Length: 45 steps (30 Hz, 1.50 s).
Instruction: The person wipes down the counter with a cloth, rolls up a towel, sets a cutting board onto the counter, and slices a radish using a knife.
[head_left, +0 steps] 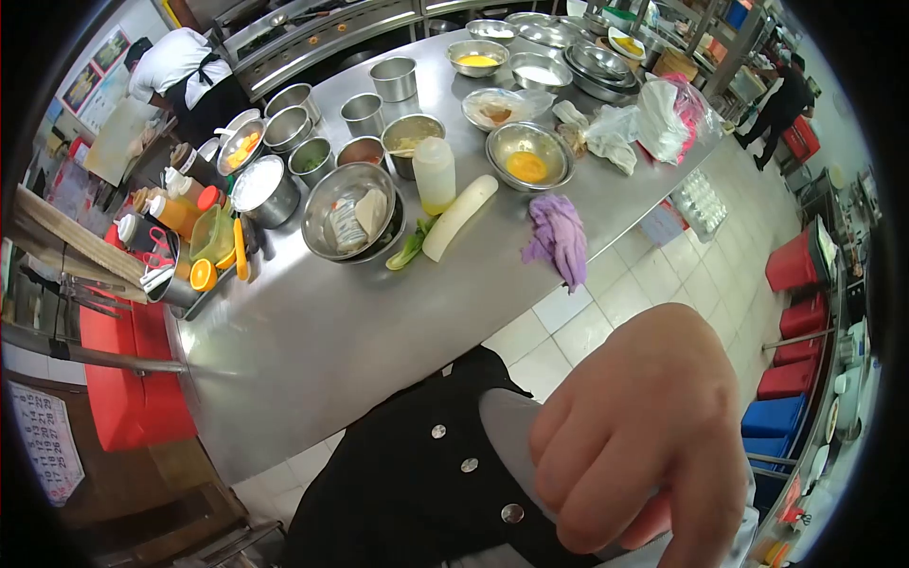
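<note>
The right hand [649, 426] was positioned to the right of the apron [407, 473], raised close to the camera. The back of the hand faced the camera, with the wrist sharply bent. The fingers [595, 488] were bent and directed downward, those nearest the apron lying side by side. Their tips were partly hidden; full closure could not be confirmed. The grey sleeve [511, 431] extended from the apron's right edge and passed behind the hand.
</note>
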Available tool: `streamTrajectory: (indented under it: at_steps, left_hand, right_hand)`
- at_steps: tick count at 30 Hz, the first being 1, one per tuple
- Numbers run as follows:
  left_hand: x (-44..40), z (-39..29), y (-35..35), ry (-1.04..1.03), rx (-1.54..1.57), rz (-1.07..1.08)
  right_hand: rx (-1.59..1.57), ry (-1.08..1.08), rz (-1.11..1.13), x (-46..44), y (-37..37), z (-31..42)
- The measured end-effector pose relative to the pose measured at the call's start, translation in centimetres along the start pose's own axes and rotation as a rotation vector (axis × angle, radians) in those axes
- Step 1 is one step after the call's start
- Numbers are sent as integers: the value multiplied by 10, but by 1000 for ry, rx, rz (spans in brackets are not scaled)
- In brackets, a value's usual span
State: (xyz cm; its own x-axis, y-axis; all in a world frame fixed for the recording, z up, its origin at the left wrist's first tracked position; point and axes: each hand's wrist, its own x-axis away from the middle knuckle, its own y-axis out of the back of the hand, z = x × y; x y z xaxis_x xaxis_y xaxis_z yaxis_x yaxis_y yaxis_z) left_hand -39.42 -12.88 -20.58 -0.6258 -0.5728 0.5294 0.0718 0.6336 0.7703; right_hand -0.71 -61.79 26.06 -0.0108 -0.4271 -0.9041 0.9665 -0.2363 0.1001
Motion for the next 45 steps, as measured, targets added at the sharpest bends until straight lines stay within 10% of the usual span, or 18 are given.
streamTrajectory:
  at_steps: [12,20,23,28,35,45]
  left_hand:
    - [-8,-27,13,-22,-35,6]
    - [12,-41,2,44,-13,-20]
    - [24,-42,-2,78,-10,-29]
    - [42,-37,-7,119,3,-40]
    - [45,-19,-18,110,32,-51]
    - [19,17,-24,-59,108,-120]
  right_hand:
    - [63,-123,116,34,39,31]
    - [1148,-1253,-1348,270,294,81]
    - [1929,-1398,-1046,381,342,73]
    - [1702,-2033,-816,406,360,57]
    - [1377,-986,-1812,314,369,77]
    - [1593,-11,-1288,81,342,209]
